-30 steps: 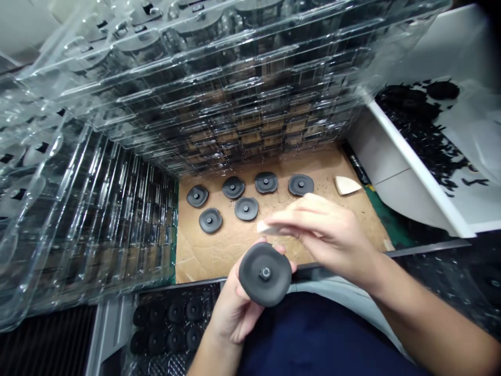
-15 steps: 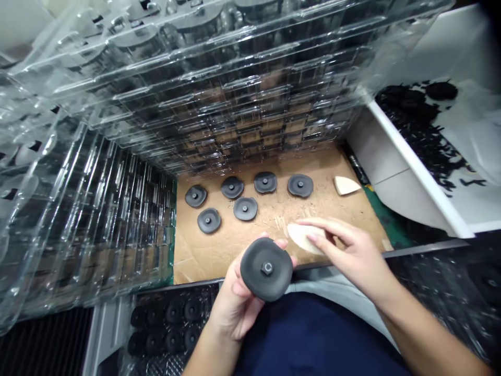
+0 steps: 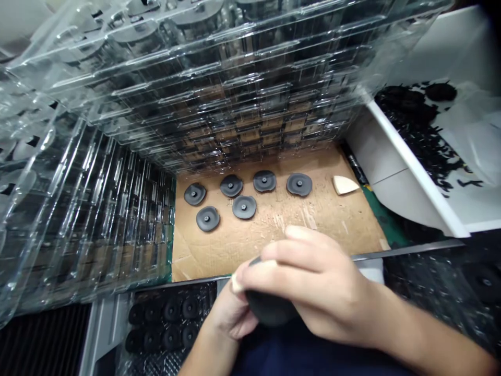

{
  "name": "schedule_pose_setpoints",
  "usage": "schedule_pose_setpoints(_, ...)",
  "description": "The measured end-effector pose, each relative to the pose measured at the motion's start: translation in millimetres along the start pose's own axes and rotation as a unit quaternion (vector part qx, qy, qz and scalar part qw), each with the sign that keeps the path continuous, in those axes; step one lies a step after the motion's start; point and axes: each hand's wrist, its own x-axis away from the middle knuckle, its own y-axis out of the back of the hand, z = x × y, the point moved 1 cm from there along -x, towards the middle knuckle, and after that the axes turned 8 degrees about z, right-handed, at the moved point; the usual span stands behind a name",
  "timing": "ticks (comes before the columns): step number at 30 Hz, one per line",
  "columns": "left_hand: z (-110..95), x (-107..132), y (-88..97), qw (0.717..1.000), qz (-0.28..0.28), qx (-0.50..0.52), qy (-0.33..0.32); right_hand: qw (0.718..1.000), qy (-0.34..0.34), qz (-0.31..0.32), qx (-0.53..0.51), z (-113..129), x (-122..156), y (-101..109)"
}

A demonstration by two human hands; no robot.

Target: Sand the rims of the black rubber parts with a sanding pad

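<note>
In my left hand is a dark grey, rounded-square disc, held near my body below the board's front edge. My right hand lies across the top of this disc and hides most of it. Its fingers are closed around a cream-coloured flat piece, of which only a pale bit shows at the fingertips. Several similar discs with small central studs lie on the brown cardboard. Another cream-coloured pointed piece rests at the cardboard's right side.
Tall stacks of clear plastic trays wall off the back and left. On the right a white bin holds black scraps, and a black marker-like stick lies beside it. Dark discs in a tray sit below the front edge.
My right hand has moved left and down with the cream piece, from over the cardboard onto the disc. The disc in my left hand has dropped slightly and is now largely covered.
</note>
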Motion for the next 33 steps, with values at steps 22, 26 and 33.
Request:
schedule_pose_setpoints(22, -0.3, -1.6, -2.2, 0.994, -0.042, 0.027, -0.098, 0.979, -0.137, -0.104, -0.111, 6.6, 11.6, -6.0)
schedule_pose_setpoints(26, -2.0, -0.6, 2.5, 0.993, -0.044, 0.017, -0.107, 0.982, -0.121, 0.056, -0.132, 4.9, -3.7, -10.7)
schedule_pose_setpoints(33, 1.4, -1.7, -0.1, 0.997, -0.012, 0.012, -0.075, 0.990, -0.079, -0.044, -0.111, 5.5, -1.5, -17.5)
